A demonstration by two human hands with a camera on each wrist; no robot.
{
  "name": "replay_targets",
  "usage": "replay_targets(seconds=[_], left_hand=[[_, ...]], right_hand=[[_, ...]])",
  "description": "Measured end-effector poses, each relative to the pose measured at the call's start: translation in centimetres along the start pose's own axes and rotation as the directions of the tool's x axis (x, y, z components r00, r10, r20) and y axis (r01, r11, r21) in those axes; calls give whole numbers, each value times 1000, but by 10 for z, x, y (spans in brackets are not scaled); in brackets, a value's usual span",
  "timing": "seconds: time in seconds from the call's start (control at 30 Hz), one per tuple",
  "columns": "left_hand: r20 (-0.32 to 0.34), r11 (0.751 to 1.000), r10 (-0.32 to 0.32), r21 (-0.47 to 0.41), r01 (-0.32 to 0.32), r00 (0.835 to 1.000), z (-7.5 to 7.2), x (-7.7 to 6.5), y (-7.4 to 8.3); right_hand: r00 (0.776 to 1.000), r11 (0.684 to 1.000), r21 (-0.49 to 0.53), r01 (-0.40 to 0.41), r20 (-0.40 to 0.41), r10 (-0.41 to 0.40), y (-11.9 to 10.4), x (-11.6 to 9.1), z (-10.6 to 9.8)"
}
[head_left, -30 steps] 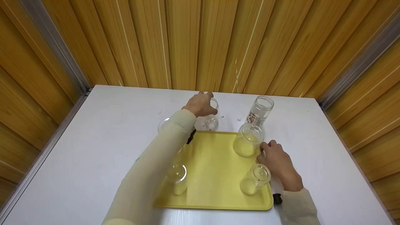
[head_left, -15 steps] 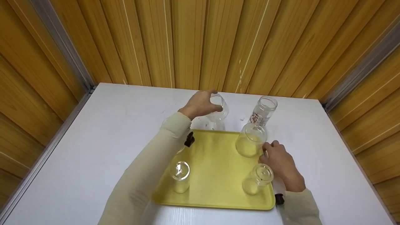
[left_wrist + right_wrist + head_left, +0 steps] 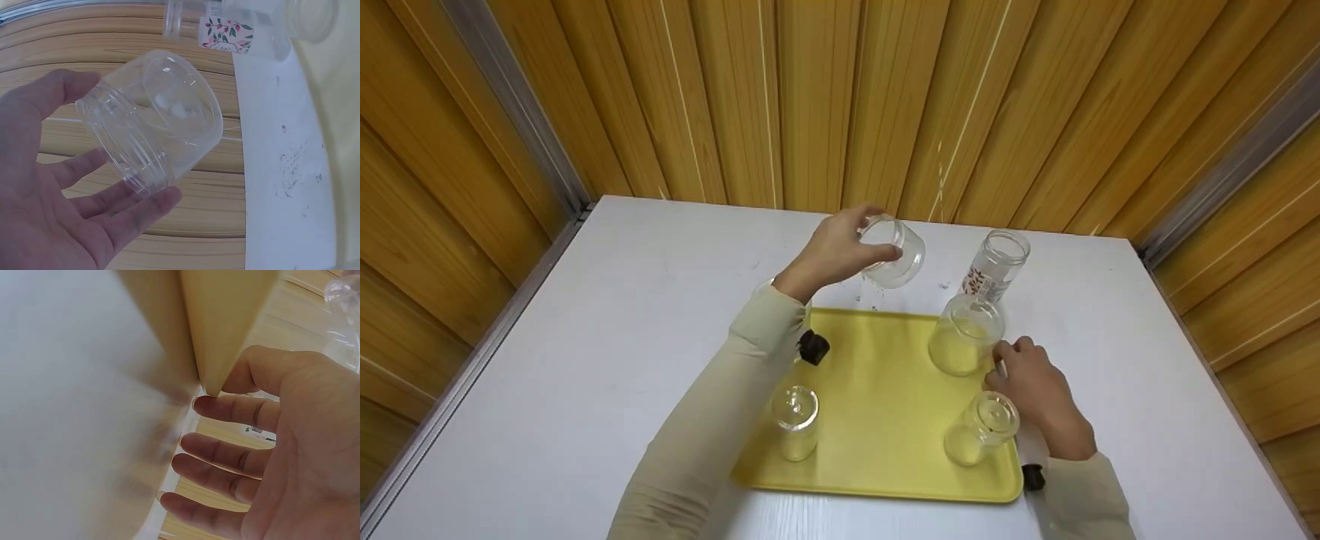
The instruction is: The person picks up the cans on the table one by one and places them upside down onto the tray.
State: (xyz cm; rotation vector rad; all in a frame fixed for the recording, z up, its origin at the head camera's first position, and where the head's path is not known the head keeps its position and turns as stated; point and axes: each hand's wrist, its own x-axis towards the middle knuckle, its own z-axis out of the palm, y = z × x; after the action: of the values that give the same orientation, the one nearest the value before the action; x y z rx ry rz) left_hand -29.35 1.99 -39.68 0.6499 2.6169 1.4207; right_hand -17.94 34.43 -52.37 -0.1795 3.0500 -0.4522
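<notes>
My left hand [image 3: 840, 251] grips a wide clear jar [image 3: 894, 251] by its threaded mouth, thumb on one side and fingers on the other. In the left wrist view the jar [image 3: 185, 112] is tilted, its base pointing away from the palm. It is held up behind the yellow tray [image 3: 877, 405]. My right hand [image 3: 1035, 386] is at the tray's right edge. In the right wrist view its thumb and index finger pinch the tray rim [image 3: 216, 354], while the other fingers [image 3: 216, 478] lie along the white tabletop's side of it.
On the tray stand a wide clear jar [image 3: 966, 341] at back right, a clear cup [image 3: 981, 431] at front right and another cup [image 3: 795, 424] at front left. A tall jar with a floral label [image 3: 996, 259] stands behind. Another clear item is mostly hidden by the left wrist.
My left hand has taken hold of the wide jar, lifted it and tilted it, moving right. The right hand stays at the tray edge. The head view has shifted slightly.
</notes>
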Motion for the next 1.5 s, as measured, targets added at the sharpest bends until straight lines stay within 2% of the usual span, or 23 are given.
replay_targets(seconds=[0.33,0.53,0.67,0.83,1.03,1.5], left_hand=[[-68,992,15,-124,-24,998,-5,-26,11],[-120,977,38,-202,-62,992,-8,-40,11],[-154,967,27,-245,-65,988,-9,-50,10],[-191,944,6,-324,-69,982,-11,-62,10],[-215,911,25,-398,-111,976,-10,-73,10],[-259,863,46,-476,-169,965,1,-104,7]], right_hand=[[1000,1000,-4,-6,4,6,1,-2,-2],[1000,1000,-7,-11,4,11,2,-2,-1],[1000,1000,-9,-13,14,13,2,-1,-1],[1000,1000,-6,-9,20,9,2,-1,-2],[1000,1000,8,-7,-1,7,2,-3,-2],[1000,1000,8,0,-2,0,0,-7,-3]])
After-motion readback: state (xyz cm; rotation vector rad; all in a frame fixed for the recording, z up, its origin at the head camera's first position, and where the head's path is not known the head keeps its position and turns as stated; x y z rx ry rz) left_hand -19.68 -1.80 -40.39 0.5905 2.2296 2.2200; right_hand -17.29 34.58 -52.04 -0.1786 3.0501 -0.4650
